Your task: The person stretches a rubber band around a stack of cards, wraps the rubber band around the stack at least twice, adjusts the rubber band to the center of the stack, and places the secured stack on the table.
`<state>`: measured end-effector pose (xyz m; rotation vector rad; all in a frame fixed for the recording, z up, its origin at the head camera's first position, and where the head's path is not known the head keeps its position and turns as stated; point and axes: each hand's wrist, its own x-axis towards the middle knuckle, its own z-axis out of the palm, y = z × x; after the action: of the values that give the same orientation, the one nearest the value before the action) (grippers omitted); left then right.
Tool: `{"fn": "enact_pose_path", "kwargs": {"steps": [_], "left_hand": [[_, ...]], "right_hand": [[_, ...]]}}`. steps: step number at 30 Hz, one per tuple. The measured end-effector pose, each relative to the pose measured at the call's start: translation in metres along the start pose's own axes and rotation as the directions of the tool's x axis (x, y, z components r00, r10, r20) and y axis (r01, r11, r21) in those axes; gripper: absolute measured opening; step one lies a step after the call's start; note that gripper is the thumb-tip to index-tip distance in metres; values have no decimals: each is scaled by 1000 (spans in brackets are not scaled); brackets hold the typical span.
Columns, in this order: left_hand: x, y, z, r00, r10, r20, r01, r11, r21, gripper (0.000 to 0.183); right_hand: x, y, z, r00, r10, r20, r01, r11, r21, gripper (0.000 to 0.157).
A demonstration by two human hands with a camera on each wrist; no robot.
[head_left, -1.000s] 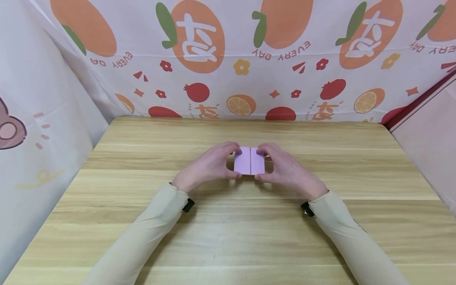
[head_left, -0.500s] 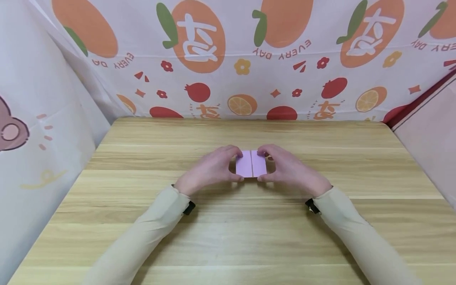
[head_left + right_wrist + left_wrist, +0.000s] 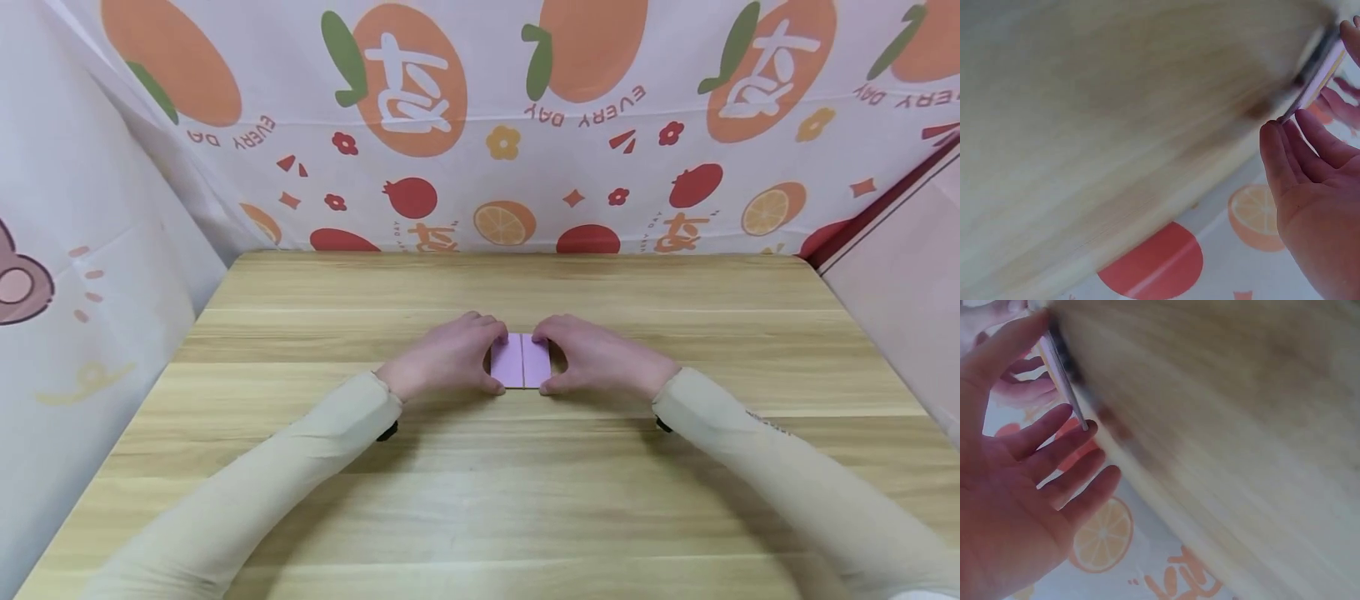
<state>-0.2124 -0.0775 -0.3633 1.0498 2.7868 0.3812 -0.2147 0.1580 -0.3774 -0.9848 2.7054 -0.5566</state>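
Note:
A small flat lilac square [image 3: 507,363] with a thin seam down its middle lies between my two hands in the head view. My left hand [image 3: 450,357] pinches its left half, thumb at the near edge and fingers at the far edge. On the other side my right hand [image 3: 603,358] grips the right half the same way. Seen edge-on in the left wrist view, the lilac piece [image 3: 1065,372] is thin, with the left fingertips at its end. The right wrist view has its slim edge [image 3: 1317,80] at the right fingertips, close over the tabletop.
The wood-grain table [image 3: 480,500] spreads out around both hands. A white cloth with fruit prints [image 3: 502,142] hangs along its far edge. Pale cloth [image 3: 97,217] hangs at the left, and a pinkish panel [image 3: 907,283] stands at the right.
Both hands and the lilac square have come slightly nearer to me in the head view. My forearms have spread outward, and the hold on the square stays the same.

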Motion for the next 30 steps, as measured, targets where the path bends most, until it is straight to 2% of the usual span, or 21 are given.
{"fn": "enact_pose_path", "kwargs": {"steps": [4,14,22,30], "left_hand": [[-3,-1,2,1000,25,3,-25,1000,15,62],[-12,-4,2,999,-17,41,18,999,-35,58],[-13,-5,3,997,-55,58,58,997,-47,57],[-14,-3,2,997,-43,59,45,998,-33,58]], "right_hand": [[1,0,2,1000,-1,28,2,999,-41,64],[-2,-4,1,999,19,37,-18,999,-36,66],[-2,-4,3,999,26,29,-25,999,-25,67],[-4,-4,5,1000,18,14,-18,1000,-23,68]]}}
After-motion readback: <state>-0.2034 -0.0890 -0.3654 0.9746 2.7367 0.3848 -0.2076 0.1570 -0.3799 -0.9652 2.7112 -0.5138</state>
